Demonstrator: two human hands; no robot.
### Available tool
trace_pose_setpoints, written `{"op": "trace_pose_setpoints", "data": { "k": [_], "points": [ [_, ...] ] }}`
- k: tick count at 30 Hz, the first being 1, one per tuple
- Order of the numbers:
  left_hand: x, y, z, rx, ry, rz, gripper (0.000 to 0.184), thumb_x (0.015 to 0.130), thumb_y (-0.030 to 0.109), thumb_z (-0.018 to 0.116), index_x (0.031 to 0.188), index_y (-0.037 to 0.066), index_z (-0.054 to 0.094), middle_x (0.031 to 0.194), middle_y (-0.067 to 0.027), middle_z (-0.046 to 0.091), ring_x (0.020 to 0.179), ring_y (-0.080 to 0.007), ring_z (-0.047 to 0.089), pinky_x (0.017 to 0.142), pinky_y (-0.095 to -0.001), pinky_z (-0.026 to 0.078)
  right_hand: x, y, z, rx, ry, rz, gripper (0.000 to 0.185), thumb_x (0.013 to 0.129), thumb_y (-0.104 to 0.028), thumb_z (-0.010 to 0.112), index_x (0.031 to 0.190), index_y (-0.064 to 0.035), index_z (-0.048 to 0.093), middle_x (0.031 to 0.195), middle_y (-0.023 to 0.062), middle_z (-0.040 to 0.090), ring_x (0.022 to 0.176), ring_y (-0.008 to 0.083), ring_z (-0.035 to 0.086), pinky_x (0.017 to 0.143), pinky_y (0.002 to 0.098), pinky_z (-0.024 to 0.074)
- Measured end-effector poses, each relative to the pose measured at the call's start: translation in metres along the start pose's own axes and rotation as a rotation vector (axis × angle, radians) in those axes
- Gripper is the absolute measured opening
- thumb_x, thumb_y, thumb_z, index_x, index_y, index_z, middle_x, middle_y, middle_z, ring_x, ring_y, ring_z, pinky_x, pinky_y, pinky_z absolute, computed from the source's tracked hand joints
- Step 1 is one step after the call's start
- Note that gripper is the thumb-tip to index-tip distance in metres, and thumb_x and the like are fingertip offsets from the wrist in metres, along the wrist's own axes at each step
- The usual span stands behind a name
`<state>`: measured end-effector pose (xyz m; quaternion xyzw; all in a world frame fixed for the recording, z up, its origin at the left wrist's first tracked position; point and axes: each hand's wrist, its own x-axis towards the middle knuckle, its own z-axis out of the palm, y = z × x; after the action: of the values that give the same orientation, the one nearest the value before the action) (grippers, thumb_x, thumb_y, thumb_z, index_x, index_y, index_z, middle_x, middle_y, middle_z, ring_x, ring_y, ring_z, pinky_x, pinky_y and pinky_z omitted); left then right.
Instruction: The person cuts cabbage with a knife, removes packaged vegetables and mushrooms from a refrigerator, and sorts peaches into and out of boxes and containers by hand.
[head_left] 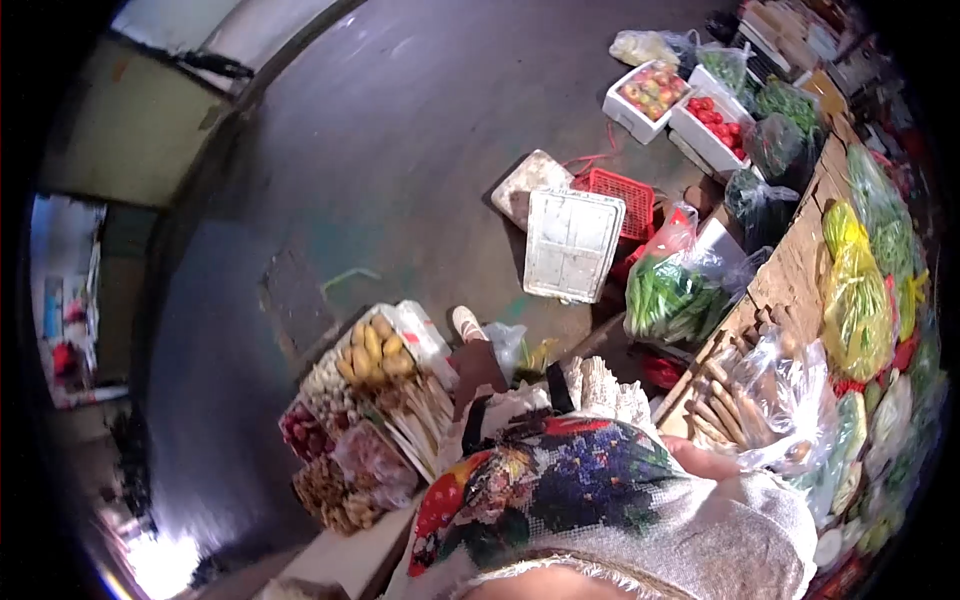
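Observation:
Part of my right hand shows at the end of a pale sleeve, beside a clear plastic bag on the stall counter. Its fingers are mostly hidden, so I cannot tell whether they grip the bag. Long brown root vegetables lie at the bag, close to this hand. My left hand is out of view. The patterned floral top I wear fills the lower middle.
Potatoes, long white-stemmed vegetables and ginger are on my left. Ahead stand a white foam box lid, a red basket, bagged greens and a box of tomatoes. A yellow bag lies on the right.

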<state>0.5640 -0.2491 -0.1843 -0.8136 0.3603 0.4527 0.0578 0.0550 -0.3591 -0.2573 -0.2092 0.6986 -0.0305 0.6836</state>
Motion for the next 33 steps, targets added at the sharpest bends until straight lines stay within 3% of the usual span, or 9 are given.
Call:
{"op": "trace_pose_setpoints", "data": {
  "k": [7,12,18,21,23,26,30,32,33],
  "points": [
    [0.25,0.097,-0.114,0.089,-0.055,0.263,0.024,0.086,0.019,0.057,0.104,0.007,0.067,0.093,-0.0179,0.069,0.088,-0.0344,0.065,0.078,-0.0472,0.05,0.101,-0.083,0.106,0.147,0.051,0.013,0.051,0.086,-0.039,0.057,0.12,-0.0015,0.056,0.115,0.024,0.06,0.107,0.0397,0.058,0.09,0.0468,0.049],
    [0.365,0.152,-0.181,0.149,-0.121,0.338,0.024,0.085,0.019,0.057,0.104,0.007,0.067,0.093,-0.0181,0.069,0.088,-0.0346,0.066,0.078,-0.0466,0.05,0.145,-0.156,0.17,0.224,0.028,-0.047,0.048,0.086,-0.039,0.056,0.117,-0.003,0.058,0.116,0.0232,0.06,0.108,0.0387,0.058,0.091,0.0456,0.0488],
    [0.454,0.165,-0.239,0.207,-0.163,0.337,0.024,0.085,0.019,0.058,0.104,0.007,0.067,0.092,-0.0184,0.069,0.087,-0.0348,0.066,0.078,-0.0459,0.05,0.165,-0.167,0.169,-0.216,-0.079,-0.532,0.045,0.087,-0.039,0.054,0.115,-0.0048,0.061,0.119,0.0223,0.059,0.11,0.0375,0.057,0.092,0.0441,0.0485],
    [0.493,0.166,-0.27,0.248,-0.16,0.298,0.024,0.085,0.019,0.058,0.104,0.006,0.067,0.092,-0.0186,0.069,0.087,-0.035,0.066,0.078,-0.0455,0.051,0.226,-0.184,0.147,-0.584,-0.036,-0.372,0.03,0.074,-0.023,0.067,0.102,-0.0112,0.068,0.102,0.0109,0.068,0.099,0.0307,0.064,0.083,0.0398,0.0525],
    [0.514,0.164,-0.297,0.275,-0.157,0.274,0.025,0.084,0.019,0.058,0.104,0.006,0.067,0.091,-0.0187,0.069,0.087,-0.035,0.066,0.078,-0.0452,0.051,0.26,-0.208,0.143,-0.684,-0.058,-0.346,0.021,0.082,-0.02,0.064,0.099,-0.0098,0.068,0.09,0.0083,0.068,0.079,0.023,0.061,0.069,0.037,0.0502],
    [0.547,0.173,-0.329,0.278,-0.147,0.24,0.025,0.084,0.019,0.059,0.104,0.006,0.066,0.091,-0.0189,0.069,0.086,-0.0352,0.066,0.078,-0.0449,0.051,0.282,-0.304,0.125,0.473,0.197,0.027,0.019,0.091,-0.014,0.056,0.106,-0.0074,0.065,0.083,0.0058,0.066,0.057,0.0147,0.055,0.053,0.0323,0.048],
    [0.604,0.187,-0.361,0.287,-0.15,0.215,0.025,0.084,0.019,0.059,0.104,0.006,0.066,0.091,-0.0191,0.069,0.086,-0.0353,0.066,0.077,-0.0444,0.051,0.279,-0.432,0.114,0.466,0.235,-0.095,0.037,0.088,-0.016,0.062,0.123,-0.0072,0.06,0.091,0.0069,0.069,0.083,0.0154,0.066,0.068,0.0302,0.0533],
    [0.638,0.195,-0.383,0.312,-0.164,0.204,0.025,0.084,0.019,0.059,0.104,0.006,0.066,0.091,-0.0192,0.069,0.086,-0.0354,0.066,0.077,-0.0441,0.051,0.284,-0.477,0.123,0.617,0.317,-0.169,0.032,0.085,-0.007,0.061,0.117,-0.0027,0.062,0.077,0.007,0.065,0.065,0.014,0.06,0.054,0.0292,0.0487],
    [0.656,0.2,-0.395,0.336,-0.173,0.206,0.025,0.084,0.019,0.059,0.104,0.006,0.066,0.09,-0.0192,0.069,0.086,-0.0354,0.066,0.077,-0.044,0.051,0.288,-0.488,0.127,0.626,0.306,-0.153,0.033,0.086,-0.011,0.061,0.119,-0.0052,0.061,0.085,0.0065,0.067,0.074,0.0144,0.062,0.064,0.0299,0.051]
  ]
}}
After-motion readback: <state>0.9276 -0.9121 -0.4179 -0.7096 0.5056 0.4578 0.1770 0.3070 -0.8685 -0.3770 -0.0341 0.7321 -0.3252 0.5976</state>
